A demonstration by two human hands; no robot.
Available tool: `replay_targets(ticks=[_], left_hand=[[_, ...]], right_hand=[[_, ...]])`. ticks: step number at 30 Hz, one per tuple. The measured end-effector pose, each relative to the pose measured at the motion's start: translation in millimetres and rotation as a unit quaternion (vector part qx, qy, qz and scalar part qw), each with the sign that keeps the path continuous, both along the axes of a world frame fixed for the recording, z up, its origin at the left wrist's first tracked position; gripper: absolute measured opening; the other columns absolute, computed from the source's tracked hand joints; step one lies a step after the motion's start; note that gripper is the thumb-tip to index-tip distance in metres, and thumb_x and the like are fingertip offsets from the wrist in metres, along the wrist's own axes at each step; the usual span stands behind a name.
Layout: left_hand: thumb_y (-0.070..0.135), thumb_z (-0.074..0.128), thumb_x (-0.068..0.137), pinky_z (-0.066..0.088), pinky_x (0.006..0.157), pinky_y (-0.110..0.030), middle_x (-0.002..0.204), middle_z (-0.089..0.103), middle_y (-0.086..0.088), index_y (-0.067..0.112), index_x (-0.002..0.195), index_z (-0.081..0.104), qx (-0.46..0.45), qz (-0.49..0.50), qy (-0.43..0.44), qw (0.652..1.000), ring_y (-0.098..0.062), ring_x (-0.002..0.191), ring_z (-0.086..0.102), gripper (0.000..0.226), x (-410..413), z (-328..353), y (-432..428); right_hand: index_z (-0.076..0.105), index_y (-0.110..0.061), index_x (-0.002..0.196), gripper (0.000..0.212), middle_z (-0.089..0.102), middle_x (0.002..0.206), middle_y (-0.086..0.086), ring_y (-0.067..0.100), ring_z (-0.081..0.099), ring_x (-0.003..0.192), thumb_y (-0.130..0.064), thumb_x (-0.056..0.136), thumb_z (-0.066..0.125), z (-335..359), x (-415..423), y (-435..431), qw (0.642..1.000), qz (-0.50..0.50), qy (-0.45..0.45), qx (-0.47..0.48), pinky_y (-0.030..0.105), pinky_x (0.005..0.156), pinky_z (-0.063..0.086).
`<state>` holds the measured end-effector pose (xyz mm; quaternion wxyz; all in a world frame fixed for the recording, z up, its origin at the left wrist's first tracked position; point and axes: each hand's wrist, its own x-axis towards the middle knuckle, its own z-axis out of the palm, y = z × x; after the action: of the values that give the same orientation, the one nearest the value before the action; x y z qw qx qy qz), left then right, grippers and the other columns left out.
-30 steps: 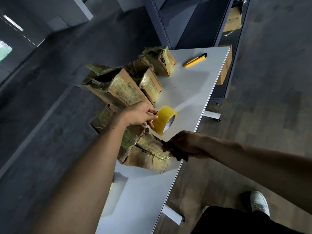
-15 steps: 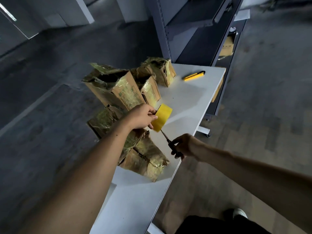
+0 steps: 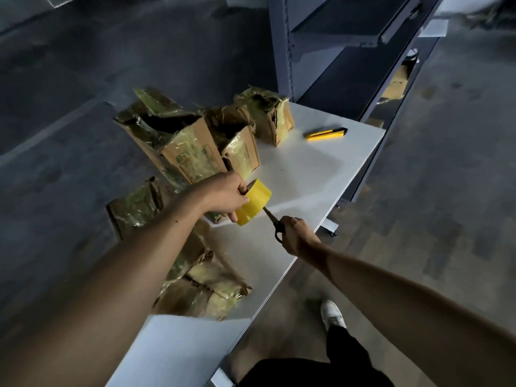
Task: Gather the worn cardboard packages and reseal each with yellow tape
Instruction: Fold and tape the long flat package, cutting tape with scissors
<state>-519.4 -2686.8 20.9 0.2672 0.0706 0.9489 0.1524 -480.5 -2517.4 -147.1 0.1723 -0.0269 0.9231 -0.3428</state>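
The left hand [image 3: 223, 196] is gripping the yellow tape roll [image 3: 255, 202], fingers curling round its rim, and is holding it over the table [image 3: 307, 174], just in front of the tallest package [image 3: 181, 146]. The right hand [image 3: 298, 236] is clenching the dark handles of the scissors [image 3: 272, 220], and the blades are pointing up at the roll's lower edge (whether they are touching tape, I cannot tell).

The worn cardboard packages [image 3: 237, 143] are crowding the table's left side. Three are standing with torn tops gaping, and the crumpled packages [image 3: 206, 291] are lying nearer the person. A yellow utility knife [image 3: 326, 133] is lying well apart, toward the far end.

Now the feel of things. The roll is looking light and rigid, so a grip across the rim or through the core should be serving well. Its loose end will likely be clinging to fingers and folding onto itself. The packages are looking soft, creased and glossy with old film, so probably slippery. Their firmer corners and lower walls are seeming the better hold, not those ragged flaps.
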Motion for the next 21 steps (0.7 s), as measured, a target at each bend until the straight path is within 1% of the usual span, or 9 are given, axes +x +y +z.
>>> replay_targets(ticks=[2, 5, 8, 13, 15, 16, 18, 19, 21], left_hand=[[0.016, 0.05, 0.102, 0.059, 0.066, -0.035, 0.101, 0.071, -0.015, 0.003, 0.105, 0.058, 0.01, 0.028, -0.016, 0.999, -0.011, 0.067, 0.074, 0.015, -13.1, -6.2, 6.5], [0.012, 0.049, 0.1, 0.061, 0.075, -0.047, 0.104, 0.069, -0.027, 0.009, 0.096, 0.052, 0.013, 0.061, -0.043, 0.997, -0.013, 0.07, 0.074, 0.006, -34.4, -16.2, 11.2], [0.012, 0.051, 0.097, 0.059, 0.078, -0.054, 0.092, 0.072, -0.025, -0.007, 0.095, 0.057, 0.005, 0.121, -0.073, 0.99, -0.017, 0.072, 0.075, 0.02, -53.0, -27.3, 11.6], [0.012, 0.054, 0.088, 0.055, 0.062, -0.043, 0.074, 0.069, -0.011, 0.0, 0.081, 0.058, -0.058, 0.127, -0.082, 0.987, -0.025, 0.076, 0.072, 0.014, -66.7, -44.6, 19.6], [0.016, 0.055, 0.084, 0.044, 0.054, -0.033, 0.072, 0.059, -0.007, 0.014, 0.071, 0.051, -0.083, 0.111, -0.09, 0.986, -0.025, 0.067, 0.06, 0.014, -67.8, -51.2, 25.2], [0.018, 0.055, 0.083, 0.038, 0.054, -0.029, 0.074, 0.055, -0.005, 0.018, 0.072, 0.048, -0.089, 0.101, -0.097, 0.986, -0.022, 0.067, 0.054, 0.014, -67.7, -52.8, 28.8], [0.023, 0.055, 0.086, 0.035, 0.056, -0.028, 0.084, 0.052, -0.003, 0.017, 0.088, 0.051, -0.096, 0.104, -0.112, 0.984, -0.02, 0.074, 0.051, 0.007, -67.6, -55.9, 36.5], [0.024, 0.056, 0.088, 0.037, 0.057, -0.029, 0.088, 0.053, -0.003, 0.014, 0.099, 0.053, -0.096, 0.106, -0.119, 0.983, -0.019, 0.078, 0.053, 0.015, -67.7, -58.4, 40.4], [0.026, 0.059, 0.091, 0.046, 0.066, -0.031, 0.099, 0.059, -0.004, 0.014, 0.109, 0.055, -0.085, 0.101, -0.12, 0.984, -0.023, 0.091, 0.06, 0.022, -68.7, -63.4, 45.9]], right_hand=[[0.055, -0.003, 0.115, 0.026, 0.059, 0.115, 0.023, 0.041, 0.062, 0.098, -0.003, 0.089, 0.049, -7.9, -22.4, 5.5, 1.0, 0.024, -0.008, 0.015, 0.032, 0.067, 0.039], [0.054, -0.005, 0.111, 0.023, 0.058, 0.115, 0.023, 0.042, 0.06, 0.1, -0.003, 0.09, 0.045, -17.2, -54.7, 13.5, 0.999, 0.047, -0.01, 0.019, 0.031, 0.067, 0.036], [0.056, -0.005, 0.11, 0.021, 0.059, 0.114, 0.021, 0.043, 0.059, 0.1, -0.004, 0.091, 0.046, -28.8, -79.4, 21.4, 0.997, 0.068, -0.025, 0.038, 0.032, 0.067, 0.035], [0.064, -0.004, 0.107, 0.027, 0.062, 0.116, 0.02, 0.04, 0.06, 0.107, -0.022, 0.1, 0.046, -38.7, -103.8, 24.7, 0.995, 0.075, -0.054, 0.039, 0.034, 0.078, 0.046], [0.066, -0.004, 0.103, 0.037, 0.065, 0.11, 0.02, 0.038, 0.061, 0.104, -0.032, 0.104, 0.042, -29.6, -110.2, 21.4, 0.995, 0.045, -0.07, -0.049, 0.033, 0.078, 0.045], [0.066, -0.004, 0.099, 0.047, 0.068, 0.102, 0.019, 0.037, 0.062, 0.097, -0.041, 0.105, 0.039, -23.4, -114.2, 18.9, 0.984, 0.005, -0.107, -0.143, 0.033, 0.075, 0.045], [0.063, -0.004, 0.095, 0.06, 0.069, 0.089, 0.016, 0.031, 0.064, 0.08, -0.057, 0.102, 0.035, -11.1, -121.8, 15.0, 0.895, -0.11, -0.242, -0.358, 0.033, 0.065, 0.048], [0.061, -0.003, 0.101, 0.06, 0.069, 0.091, 0.017, 0.029, 0.065, 0.077, -0.058, 0.1, 0.037, -6.7, -125.9, 15.4, 0.847, -0.141, -0.291, -0.422, 0.034, 0.064, 0.05], [0.059, 0.002, 0.114, 0.051, 0.066, 0.103, 0.02, 0.03, 0.065, 0.082, -0.046, 0.1, 0.05, -7.2, -135.0, 16.7, 0.82, -0.122, -0.308, -0.466, 0.04, 0.071, 0.054]])
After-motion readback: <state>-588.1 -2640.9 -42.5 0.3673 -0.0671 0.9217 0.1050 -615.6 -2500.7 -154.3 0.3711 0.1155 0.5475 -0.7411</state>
